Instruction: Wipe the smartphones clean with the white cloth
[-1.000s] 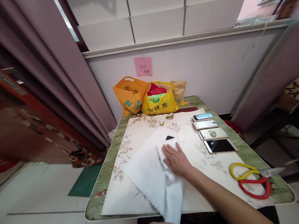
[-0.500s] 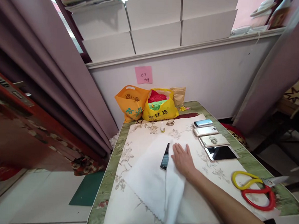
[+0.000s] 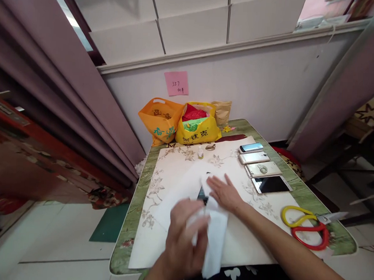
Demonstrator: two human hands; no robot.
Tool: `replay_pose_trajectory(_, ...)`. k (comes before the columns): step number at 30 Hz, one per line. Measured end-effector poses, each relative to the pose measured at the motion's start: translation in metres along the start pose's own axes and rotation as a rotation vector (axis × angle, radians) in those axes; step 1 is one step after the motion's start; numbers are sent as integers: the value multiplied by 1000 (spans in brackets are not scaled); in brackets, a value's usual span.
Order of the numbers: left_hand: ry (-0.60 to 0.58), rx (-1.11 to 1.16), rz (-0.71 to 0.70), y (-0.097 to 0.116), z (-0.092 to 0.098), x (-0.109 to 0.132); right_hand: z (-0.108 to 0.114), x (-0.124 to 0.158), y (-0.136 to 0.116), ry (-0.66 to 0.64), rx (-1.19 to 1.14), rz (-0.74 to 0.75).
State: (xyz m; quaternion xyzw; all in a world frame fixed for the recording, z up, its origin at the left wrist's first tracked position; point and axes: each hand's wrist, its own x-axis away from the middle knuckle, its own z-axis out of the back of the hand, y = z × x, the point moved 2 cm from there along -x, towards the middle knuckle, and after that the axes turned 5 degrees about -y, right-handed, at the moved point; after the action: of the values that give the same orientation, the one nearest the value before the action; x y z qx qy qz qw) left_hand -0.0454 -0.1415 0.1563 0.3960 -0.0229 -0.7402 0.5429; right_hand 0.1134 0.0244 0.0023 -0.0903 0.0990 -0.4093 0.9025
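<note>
A white cloth (image 3: 215,243) is spread on the tabletop and partly folded over a dark phone (image 3: 202,194). Only parts of the phone show past the cloth's edge. My right hand (image 3: 224,193) lies flat on the folded part, just right of the phone, with its fingers stretched out. Nearer to me, my left hand (image 3: 184,237) is raised over the cloth and smeared by motion. Its fingers are curled, with white cloth showing between them.
Several phones lie in a column at the right, the nearest a white phone with a black screen (image 3: 272,184). Scissors (image 3: 311,225) with yellow and red handles rest near the right edge. An orange bag (image 3: 163,119), a yellow bag (image 3: 198,130) and a small bottle (image 3: 200,152) stand at the back.
My left hand has come into view from below and closed on the cloth. The cloth now covers more of the phone. My right hand stays flat on it; the view has tilted down slightly.
</note>
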Motion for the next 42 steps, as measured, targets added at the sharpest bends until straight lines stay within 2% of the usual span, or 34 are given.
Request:
replay_pose_trajectory(1,-5,2,20,-21,-18,-13,2,2,2,43,12,-115)
replay_pose_trajectory(2,-17,3,56,-42,-36,-23,4,4,2,67,21,-156)
replay_pose_trajectory(3,-43,-2,102,-62,-54,-29,5,6,1,62,24,-107)
replay_pose_trajectory(5,-140,-36,198,-92,-85,-30,6,11,-2,7,13,102)
replay_pose_trajectory(6,-214,-58,231,-101,-97,-26,8,13,-3,-1,10,134)
replay_pose_trajectory(9,-350,-116,253,-106,-118,-14,13,19,4,90,30,-121)
replay_pose_trajectory(10,-366,-136,252,-103,-122,-12,14,22,4,104,33,-143)
replay_pose_trajectory(13,-389,-214,255,-92,-128,-13,13,29,1,66,0,67)
replay_pose_trajectory(14,-398,-246,260,-89,-130,-15,13,31,2,80,-20,78)
replay_pose_trajectory(19,-413,-305,309,-85,-137,-20,7,47,21,364,-150,-367)
replay_pose_trajectory(22,-385,-229,294,-94,-138,-20,7,55,27,480,-174,-412)
replay_pose_trajectory(27,-422,-50,140,-116,-135,-22,16,50,27,573,-210,-502)
replay_pose_trajectory(28,-425,-43,142,-120,-135,-22,17,45,24,561,-203,-511)
replay_pose_trajectory(30,-400,-61,182,-125,-136,-18,16,35,11,448,-160,-444)
replay_pose_trajectory(33,-343,-91,217,-128,-137,-11,9,22,-16,183,-78,-221)
replay_pose_trajectory(35,-341,-79,203,-128,-137,-7,6,18,-29,59,-56,-69)
replay_pose_trajectory(38,-336,-48,198,-132,-136,-5,10,16,-26,-48,-82,83)
replay_pose_trajectory(40,-321,-26,211,-136,-137,-6,17,15,-13,-43,-95,-4)
replay_pose_trajectory(42,-311,-7,217,-139,-138,-7,23,14,-3,29,-76,-213)
